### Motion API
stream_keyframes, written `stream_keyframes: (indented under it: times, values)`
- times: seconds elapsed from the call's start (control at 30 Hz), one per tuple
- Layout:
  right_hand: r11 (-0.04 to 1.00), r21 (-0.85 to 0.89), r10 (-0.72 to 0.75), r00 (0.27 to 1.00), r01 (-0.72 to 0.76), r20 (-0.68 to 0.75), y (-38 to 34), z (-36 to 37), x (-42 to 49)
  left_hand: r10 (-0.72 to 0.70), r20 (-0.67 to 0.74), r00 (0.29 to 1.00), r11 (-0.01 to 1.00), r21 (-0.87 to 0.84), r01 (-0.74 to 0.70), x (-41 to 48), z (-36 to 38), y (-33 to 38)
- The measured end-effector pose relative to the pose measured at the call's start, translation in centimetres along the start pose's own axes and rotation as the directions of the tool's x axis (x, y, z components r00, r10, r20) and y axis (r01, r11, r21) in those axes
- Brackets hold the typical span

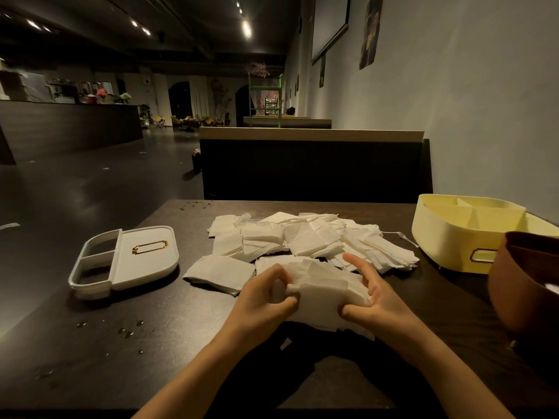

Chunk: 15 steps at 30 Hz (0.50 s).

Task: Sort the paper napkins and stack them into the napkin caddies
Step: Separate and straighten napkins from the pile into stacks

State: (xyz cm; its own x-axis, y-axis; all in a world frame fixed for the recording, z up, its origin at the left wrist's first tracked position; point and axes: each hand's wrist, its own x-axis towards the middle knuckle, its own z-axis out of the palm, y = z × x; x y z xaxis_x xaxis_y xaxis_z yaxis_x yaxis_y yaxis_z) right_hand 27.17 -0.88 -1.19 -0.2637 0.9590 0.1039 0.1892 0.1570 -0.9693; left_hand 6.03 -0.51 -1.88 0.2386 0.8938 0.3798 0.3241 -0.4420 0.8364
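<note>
A loose heap of white paper napkins (305,237) covers the middle of the dark table (151,343). Near the front edge I hold a thick stack of napkins (323,294) between both hands. My left hand (263,300) grips its left end with curled fingers. My right hand (375,294) clasps the right end, thumb underneath and fingers spread over the top. A white caddy (127,258) lies on its side at the left, its open compartments facing left. A pale yellow caddy (472,234) with dividers stands at the right.
A brown container (526,282) stands at the right edge, in front of the yellow caddy. Water drops (127,331) dot the table's left front. A small separate napkin pile (220,273) lies just left of my hands. A dark bench back (311,167) rises beyond the table.
</note>
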Motion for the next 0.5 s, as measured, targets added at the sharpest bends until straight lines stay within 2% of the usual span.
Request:
stream_keyframes:
  times: [0.07,0.17,0.23,0.33,0.5]
  values:
    - [0.996,-0.086,-0.029,0.999,0.027,-0.03,0.3,-0.1,0.0,-0.046,0.021,0.999,0.999,-0.026,0.047,0.1,-0.3,-0.5]
    - [0.993,-0.105,-0.059,0.996,0.051,-0.072,0.2,0.1,0.0,-0.084,0.064,0.994,0.989,-0.117,0.091,0.0,-0.2,-0.2]
    - [0.996,-0.08,-0.044,0.998,0.041,-0.037,-0.1,0.3,0.0,-0.064,0.106,0.992,0.98,-0.181,0.083,0.0,0.0,0.1]
    - [0.988,-0.152,-0.03,0.999,0.035,0.035,-0.1,0.7,0.1,-0.037,0.135,0.99,0.987,-0.151,0.058,-0.1,0.4,0.5]
    - [0.975,-0.154,-0.167,0.985,0.159,-0.042,-1.2,0.7,0.2,-0.057,0.069,0.996,0.956,-0.285,0.075,0.1,0.0,0.7]
